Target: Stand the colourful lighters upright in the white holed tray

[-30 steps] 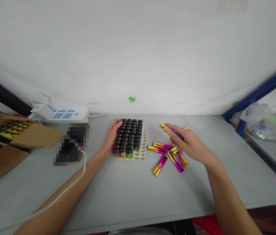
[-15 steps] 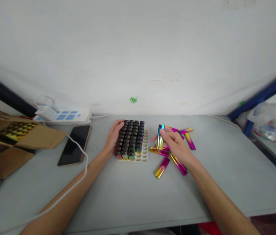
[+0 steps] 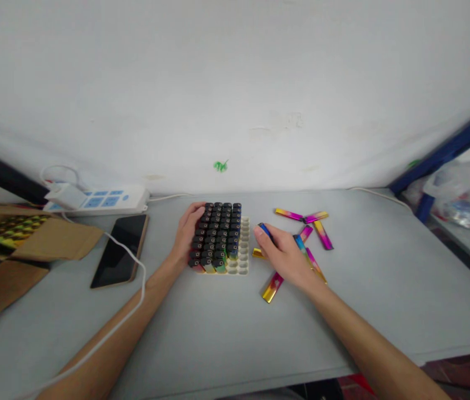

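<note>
A white tray [image 3: 244,250] with rows of holes holds upright lighters [image 3: 217,230] with black tops; its right-hand column has bare holes. My left hand [image 3: 188,230] is closed around the left side of this block, some fingers hidden behind it. Just right of the tray, my right hand [image 3: 287,253] pinches a dark blue lighter [image 3: 265,231], tilted and mostly covered by the fingers. Around that hand lie loose shiny yellow-and-purple lighters, such as one in front [image 3: 272,287] and one at the right [image 3: 323,235]. A bluish lighter [image 3: 300,244] shows beside the hand's back edge.
On the left are a phone [image 3: 120,250], a power strip [image 3: 129,199] with a white charger, and an open cardboard box [image 3: 64,239] with yellow items. A white cable [image 3: 142,278] crosses above my left forearm. Clear plastic bags [image 3: 464,191] sit beyond the blue frame at right.
My right hand has moved slightly left toward the tray and turned; its lighter, upright and plainly visible before, now shows only an end. The loose lighters lie differently. My left hand stays at the block.
</note>
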`<state>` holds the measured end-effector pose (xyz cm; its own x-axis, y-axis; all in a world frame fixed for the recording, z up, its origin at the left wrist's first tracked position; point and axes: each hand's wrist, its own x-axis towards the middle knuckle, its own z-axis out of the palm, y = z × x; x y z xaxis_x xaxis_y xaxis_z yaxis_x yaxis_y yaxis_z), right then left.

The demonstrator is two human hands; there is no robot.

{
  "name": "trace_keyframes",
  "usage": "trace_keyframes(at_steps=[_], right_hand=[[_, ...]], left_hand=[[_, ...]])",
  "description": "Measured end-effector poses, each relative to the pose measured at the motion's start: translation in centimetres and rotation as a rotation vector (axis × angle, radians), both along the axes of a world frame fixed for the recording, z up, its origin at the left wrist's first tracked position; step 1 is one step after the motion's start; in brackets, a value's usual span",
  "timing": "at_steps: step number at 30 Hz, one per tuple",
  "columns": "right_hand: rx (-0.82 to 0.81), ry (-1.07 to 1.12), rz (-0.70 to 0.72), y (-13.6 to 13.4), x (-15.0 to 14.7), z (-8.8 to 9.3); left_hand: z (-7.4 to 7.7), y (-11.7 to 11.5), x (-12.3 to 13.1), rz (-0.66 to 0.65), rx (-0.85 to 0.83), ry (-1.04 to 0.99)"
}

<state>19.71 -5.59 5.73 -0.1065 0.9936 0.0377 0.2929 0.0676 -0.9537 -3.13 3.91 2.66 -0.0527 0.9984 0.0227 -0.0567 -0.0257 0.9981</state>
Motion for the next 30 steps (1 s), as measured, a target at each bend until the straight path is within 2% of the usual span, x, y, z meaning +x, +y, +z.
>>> trace_keyframes(at_steps=[3,9,16,24,30], right_hand=[[0.059,-0.2,-0.087,-0.2,-0.4,0.0],[0.091,-0.33,-0.14,-0.3,-0.7,-0.3],[0.08,-0.337,-0.135,-0.3,-0.8,-0.7],[0.084,-0.343,-0.162,-0.7,-0.5,0.3],[0.166,-0.407,-0.17,-0.9,-0.3,0.5]], left_hand=[[0.1,-0.1,0.1,-0.008,0.005,-0.005],[0.0,0.0,0.1,0.003,0.01,-0.017],[-0.2,0.1,0.2,-0.007,0.024,-0.046],[0.0,-0.1,0.3,-0.007,0.036,-0.032],[0.0,-0.1,0.4,-0.001,0.031,-0.038]])
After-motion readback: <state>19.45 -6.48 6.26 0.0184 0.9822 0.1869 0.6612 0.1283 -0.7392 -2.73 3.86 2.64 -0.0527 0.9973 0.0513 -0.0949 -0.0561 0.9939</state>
